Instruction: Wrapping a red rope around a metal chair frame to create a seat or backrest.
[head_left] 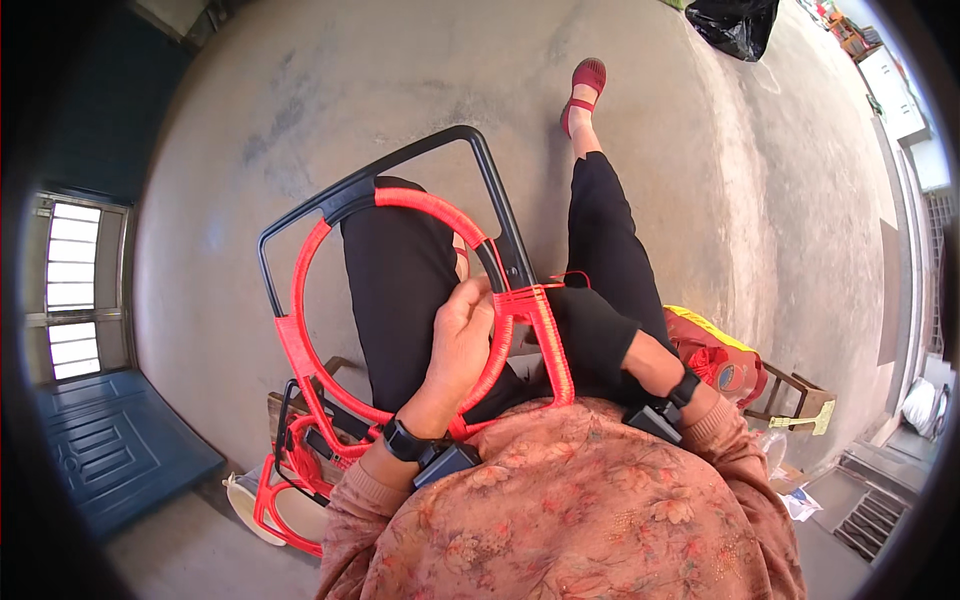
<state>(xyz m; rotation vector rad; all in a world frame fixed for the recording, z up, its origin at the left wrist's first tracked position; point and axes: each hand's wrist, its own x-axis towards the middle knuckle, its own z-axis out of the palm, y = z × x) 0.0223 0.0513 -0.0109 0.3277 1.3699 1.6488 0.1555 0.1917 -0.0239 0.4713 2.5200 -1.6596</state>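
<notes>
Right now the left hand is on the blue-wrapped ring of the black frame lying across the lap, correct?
Not quite. In the head view the ring is wrapped in red cord, not blue. The rest stands: the left hand rests on it, and the black frame lies across the lap.

One black chair frame [490, 190], one red wrapped ring [300, 350], two hands, one red shoe [583, 88].

bright daylight across the concrete floor [300, 110]; soft shadows under the seated person; far right washed out by glare; centre sharp; fisheye bends straight edges; black vignette rings the frame
</notes>
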